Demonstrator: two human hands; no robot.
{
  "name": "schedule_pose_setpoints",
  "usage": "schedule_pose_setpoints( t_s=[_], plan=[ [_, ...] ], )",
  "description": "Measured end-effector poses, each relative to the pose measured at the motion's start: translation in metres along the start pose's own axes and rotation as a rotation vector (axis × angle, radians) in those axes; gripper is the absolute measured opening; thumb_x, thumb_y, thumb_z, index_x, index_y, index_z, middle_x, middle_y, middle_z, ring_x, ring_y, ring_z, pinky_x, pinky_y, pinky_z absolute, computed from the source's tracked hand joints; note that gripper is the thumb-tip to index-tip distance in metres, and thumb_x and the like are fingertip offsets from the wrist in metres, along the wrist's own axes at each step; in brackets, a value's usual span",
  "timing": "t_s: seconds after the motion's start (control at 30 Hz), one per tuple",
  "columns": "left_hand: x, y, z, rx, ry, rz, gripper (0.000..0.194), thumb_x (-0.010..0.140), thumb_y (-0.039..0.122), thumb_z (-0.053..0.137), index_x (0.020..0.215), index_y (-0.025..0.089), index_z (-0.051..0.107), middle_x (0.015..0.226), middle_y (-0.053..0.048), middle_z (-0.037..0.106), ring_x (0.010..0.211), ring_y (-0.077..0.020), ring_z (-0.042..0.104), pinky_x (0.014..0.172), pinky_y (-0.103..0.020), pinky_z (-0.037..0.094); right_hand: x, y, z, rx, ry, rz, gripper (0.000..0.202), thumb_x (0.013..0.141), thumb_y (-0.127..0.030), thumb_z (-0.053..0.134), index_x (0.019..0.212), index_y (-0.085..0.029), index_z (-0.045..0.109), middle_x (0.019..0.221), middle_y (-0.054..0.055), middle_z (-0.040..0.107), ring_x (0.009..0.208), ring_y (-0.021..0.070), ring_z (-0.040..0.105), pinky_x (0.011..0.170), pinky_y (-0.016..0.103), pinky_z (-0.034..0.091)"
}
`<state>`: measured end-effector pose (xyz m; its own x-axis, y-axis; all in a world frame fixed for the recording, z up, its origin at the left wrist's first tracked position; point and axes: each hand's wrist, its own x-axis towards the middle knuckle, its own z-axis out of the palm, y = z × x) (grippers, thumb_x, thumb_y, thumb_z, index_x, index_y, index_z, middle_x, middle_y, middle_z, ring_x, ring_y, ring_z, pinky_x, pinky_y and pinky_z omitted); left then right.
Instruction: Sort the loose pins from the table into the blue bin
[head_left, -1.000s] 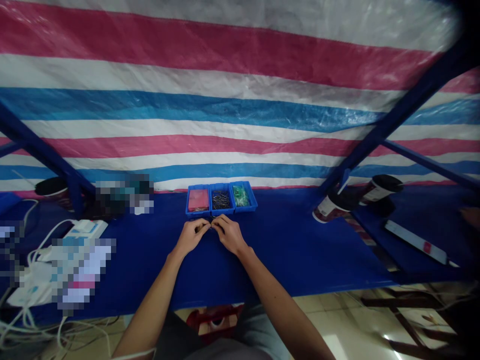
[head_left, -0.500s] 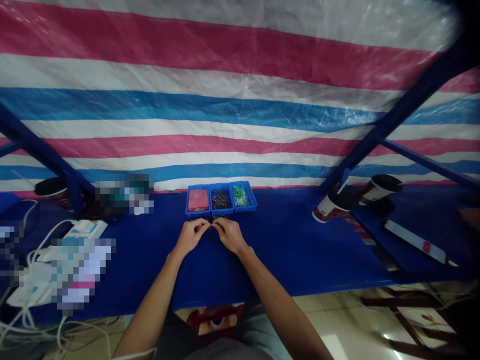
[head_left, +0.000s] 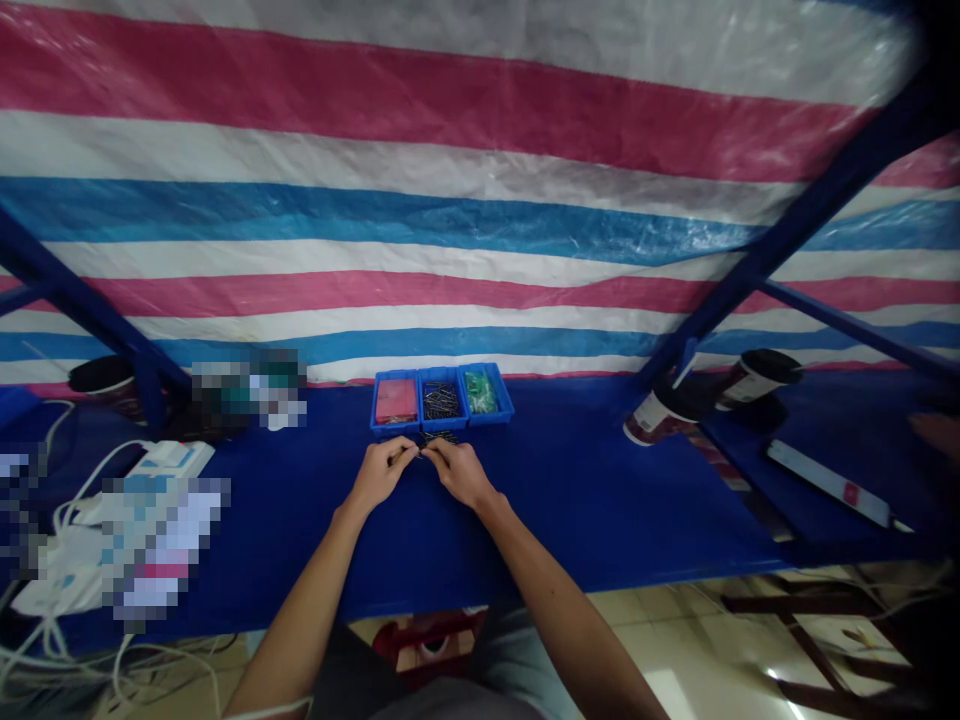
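Note:
My left hand point(head_left: 384, 468) and my right hand point(head_left: 457, 470) meet fingertip to fingertip over the blue table point(head_left: 570, 500). Both are closed in a pinch, and whatever sits between the fingers is too small to name. Just beyond them lie some small dark pieces point(head_left: 441, 437). Behind these, three joined blue bins stand in a row: the left bin holds a pink block point(head_left: 396, 400), the middle one dark metal pieces point(head_left: 442, 400), and the right one green and clear pieces point(head_left: 481, 391).
Power strips point(head_left: 161, 480) with white cables lie at the left. A dark-lidded cup point(head_left: 105, 378) stands back left. At the right are a tilted cup point(head_left: 660, 415), another cup point(head_left: 754, 380) and a long white strip point(head_left: 829, 483). Part of another person's hand point(head_left: 937, 432) shows far right.
Both hands stay nearly in place, with a slight shift of the right fingertips to the left. A little more of the dark pieces behind them shows now.

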<state>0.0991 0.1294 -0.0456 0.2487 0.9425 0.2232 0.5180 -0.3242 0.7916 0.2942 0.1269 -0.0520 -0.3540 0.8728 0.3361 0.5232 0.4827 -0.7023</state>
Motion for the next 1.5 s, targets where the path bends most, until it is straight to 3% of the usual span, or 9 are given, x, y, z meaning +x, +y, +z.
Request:
schedule_pose_setpoints(
  t_s=[0.93,1.5],
  plan=[
    [-0.001,0.001,0.000,0.001,0.013,-0.015,0.036,0.094,0.044,0.052,0.083,0.014,0.069,0.052,0.006,0.036,0.050,-0.0094,0.032,0.054,-0.023,0.025,-0.001,0.000,0.003,0.030,0.021,-0.018,0.023,0.102,-0.033,0.049,0.101,-0.022,0.069,0.077,0.001,0.072,0.065,0.0154,0.068,0.062,0.021,0.045],
    [0.000,0.004,-0.002,0.014,0.008,-0.008,0.040,0.094,0.047,0.050,0.082,0.015,0.069,0.053,0.005,0.041,0.051,-0.0099,0.035,0.055,-0.022,0.028,0.000,0.008,0.008,0.036,0.088,-0.044,0.019,0.100,-0.029,0.054,0.105,-0.024,0.071,0.100,0.004,0.075,0.091,0.0182,0.071,0.084,0.025,0.050]
  ],
)
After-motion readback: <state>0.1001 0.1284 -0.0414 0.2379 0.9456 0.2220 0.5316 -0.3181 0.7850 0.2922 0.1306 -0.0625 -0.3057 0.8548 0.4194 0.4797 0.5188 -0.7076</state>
